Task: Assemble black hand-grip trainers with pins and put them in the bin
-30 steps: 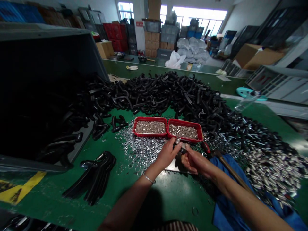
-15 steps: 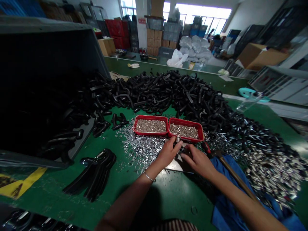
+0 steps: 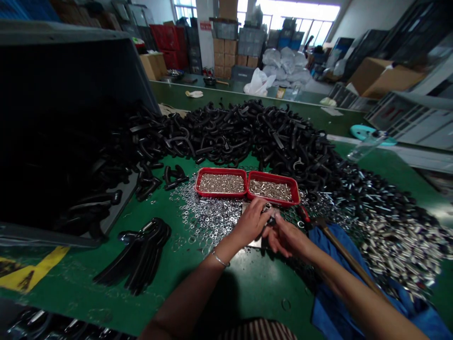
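My left hand is closed, its thumb and fingers pinching a small shiny metal part with a rounded end. Close against it, my right hand has its thumb and forefinger pressed together at the same part, the other fingers curled loosely. Most of the part is hidden by the fingers, so its kind is unclear. Under both hands lies a flat metal plate. Just beyond are two red trays, the left tray with tiny metal pieces and the right tray with small pins.
Loose washers are scattered left of the plate. A heap of black curved handles spans the back, and a grey crate stands left. Stacked handles lie nearer. To the right are a hammer, blue cloth and metal sleeves.
The metal part, upright with ridges showing in my left fingers before, is now tilted and mostly covered. My right hand has turned and come up against it.
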A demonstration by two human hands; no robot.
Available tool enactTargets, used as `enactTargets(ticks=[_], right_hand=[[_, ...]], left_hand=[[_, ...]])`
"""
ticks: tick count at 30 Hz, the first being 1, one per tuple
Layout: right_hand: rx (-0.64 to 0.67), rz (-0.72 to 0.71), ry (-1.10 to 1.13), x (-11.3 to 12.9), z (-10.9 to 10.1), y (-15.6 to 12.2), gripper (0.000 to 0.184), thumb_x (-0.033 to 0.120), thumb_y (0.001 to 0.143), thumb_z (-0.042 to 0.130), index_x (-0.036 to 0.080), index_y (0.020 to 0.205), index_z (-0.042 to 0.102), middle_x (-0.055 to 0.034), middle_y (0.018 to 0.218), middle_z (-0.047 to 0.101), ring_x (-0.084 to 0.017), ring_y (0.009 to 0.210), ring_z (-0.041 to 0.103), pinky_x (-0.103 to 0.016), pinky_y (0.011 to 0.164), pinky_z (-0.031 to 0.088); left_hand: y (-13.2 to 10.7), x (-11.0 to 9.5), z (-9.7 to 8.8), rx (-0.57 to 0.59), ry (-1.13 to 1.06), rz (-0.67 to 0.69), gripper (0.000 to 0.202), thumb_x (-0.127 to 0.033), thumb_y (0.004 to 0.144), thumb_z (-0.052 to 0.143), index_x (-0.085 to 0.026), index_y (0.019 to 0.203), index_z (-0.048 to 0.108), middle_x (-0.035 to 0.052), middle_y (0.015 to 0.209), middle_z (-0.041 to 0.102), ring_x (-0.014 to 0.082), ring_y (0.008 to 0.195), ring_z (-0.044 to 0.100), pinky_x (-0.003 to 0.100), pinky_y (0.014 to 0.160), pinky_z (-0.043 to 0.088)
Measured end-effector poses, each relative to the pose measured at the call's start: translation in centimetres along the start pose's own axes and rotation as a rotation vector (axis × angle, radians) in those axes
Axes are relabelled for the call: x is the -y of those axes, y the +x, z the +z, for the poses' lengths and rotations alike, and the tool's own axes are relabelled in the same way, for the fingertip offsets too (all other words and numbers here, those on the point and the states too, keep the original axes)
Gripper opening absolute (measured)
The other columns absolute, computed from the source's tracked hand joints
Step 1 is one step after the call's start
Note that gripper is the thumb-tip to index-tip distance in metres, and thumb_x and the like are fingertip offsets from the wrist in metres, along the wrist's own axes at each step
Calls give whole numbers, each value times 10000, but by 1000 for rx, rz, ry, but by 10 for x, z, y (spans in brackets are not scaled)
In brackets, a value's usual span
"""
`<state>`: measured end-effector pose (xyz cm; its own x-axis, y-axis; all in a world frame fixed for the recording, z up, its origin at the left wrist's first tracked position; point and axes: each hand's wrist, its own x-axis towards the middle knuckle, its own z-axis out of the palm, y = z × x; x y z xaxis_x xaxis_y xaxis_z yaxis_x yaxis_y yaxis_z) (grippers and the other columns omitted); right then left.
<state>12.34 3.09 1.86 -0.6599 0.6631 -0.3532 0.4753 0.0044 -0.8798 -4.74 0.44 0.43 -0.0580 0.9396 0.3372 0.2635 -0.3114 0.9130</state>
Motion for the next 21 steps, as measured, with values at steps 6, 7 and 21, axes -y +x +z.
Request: enactTargets(ticks=[6, 7, 21], right_hand=[[-125, -94, -37, 0, -2, -3, 571, 698, 949, 324, 200, 805, 563, -3, 576, 571, -122, 401, 454, -251, 403, 372], [-43, -57, 8, 1, -2, -4, 642, 692, 970, 201, 197, 779, 562, 7, 523, 535, -115, 350, 397, -253, 370, 344], [-368, -291, 28, 3, 8, -5, 389, 547, 822, 695, 214, 991, 585, -77, 920, 663, -205, 772, 643, -352, 691, 557]], left_hand=[[-3, 0, 3, -59, 106, -39, 188, -353, 997, 410, -209, 1015, 528, 96, 1047, 570, 233, 1067, 546, 407, 1015, 419], [-4, -1, 4, -40, 116, -18, 193, -352, 1000, 402, -207, 1014, 528, 99, 1048, 571, 232, 1057, 548, 405, 1006, 424], [-7, 6, 14, -170, 121, -162, 217, -366, 998, 394, -201, 997, 535, 99, 1000, 583, 241, 984, 565, 396, 940, 432]])
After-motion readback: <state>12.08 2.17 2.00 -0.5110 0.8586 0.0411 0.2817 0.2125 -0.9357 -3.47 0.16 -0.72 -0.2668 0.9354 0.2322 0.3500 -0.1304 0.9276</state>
